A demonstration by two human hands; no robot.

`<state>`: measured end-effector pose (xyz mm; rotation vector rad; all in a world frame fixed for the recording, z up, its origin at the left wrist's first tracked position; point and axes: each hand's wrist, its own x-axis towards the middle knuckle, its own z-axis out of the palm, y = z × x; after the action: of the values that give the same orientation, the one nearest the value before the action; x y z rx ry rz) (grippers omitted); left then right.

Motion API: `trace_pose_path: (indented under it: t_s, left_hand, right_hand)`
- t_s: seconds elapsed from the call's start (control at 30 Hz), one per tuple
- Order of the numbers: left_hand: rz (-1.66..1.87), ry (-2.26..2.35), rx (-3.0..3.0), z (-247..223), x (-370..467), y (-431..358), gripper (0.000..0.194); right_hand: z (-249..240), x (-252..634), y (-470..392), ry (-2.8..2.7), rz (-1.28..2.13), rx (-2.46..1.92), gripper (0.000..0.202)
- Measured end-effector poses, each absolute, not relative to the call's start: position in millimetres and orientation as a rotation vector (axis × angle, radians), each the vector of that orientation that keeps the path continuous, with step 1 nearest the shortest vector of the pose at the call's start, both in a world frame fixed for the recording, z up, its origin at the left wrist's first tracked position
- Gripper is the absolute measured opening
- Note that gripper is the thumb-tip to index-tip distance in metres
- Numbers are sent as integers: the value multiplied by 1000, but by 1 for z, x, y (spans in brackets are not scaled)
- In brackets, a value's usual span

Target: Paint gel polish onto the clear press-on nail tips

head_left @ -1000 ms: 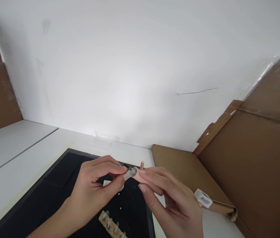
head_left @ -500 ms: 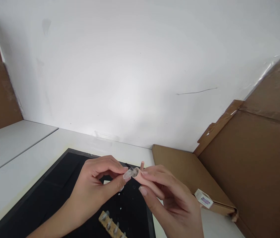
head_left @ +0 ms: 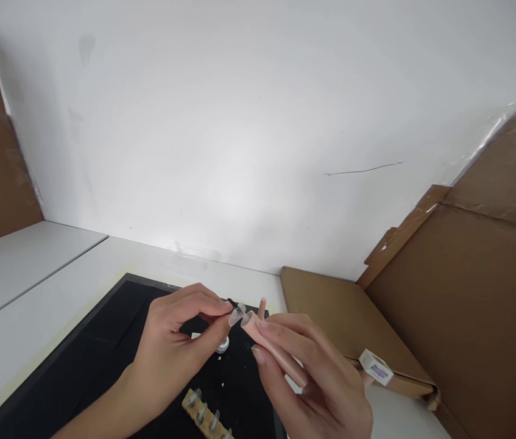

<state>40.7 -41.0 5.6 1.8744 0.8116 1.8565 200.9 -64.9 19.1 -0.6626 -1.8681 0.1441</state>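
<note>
Between thumb and fingertips, my left hand pinches a small translucent piece that looks like a clear false nail tip. My right hand is closed around a pink tube-shaped brush handle, its hollow end facing the nail tip. A thin dark brush tip reaches from that end over the nail tip; whether it touches is unclear. A slim pink stick rises behind the right fingers. Below the hands, a tan strip carries several clear tips. Partly behind the left thumb lies a small round white-rimmed pot.
A black mat covers much of the white table. On the right are a flat cardboard box and a small white box with a purple mark. Cardboard panels and a white wall enclose the area.
The pink handle has drawn back slightly down and right, and more of it shows. More of the dark brush tip shows over the nail tip. My left hand has shifted slightly left.
</note>
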Motion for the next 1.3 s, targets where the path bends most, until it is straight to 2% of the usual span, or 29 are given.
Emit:
trace_pose_path:
  t_s: [0.3,1.3]
  left_hand:
    - [1938,801,1974,6,42,-41,18]
    - [2036,858,2105,3,42,-43,15]
  right_hand:
    - [16,200,-68,-1874,117,-712,51]
    - [13,193,-66,-1786,161,-751,40]
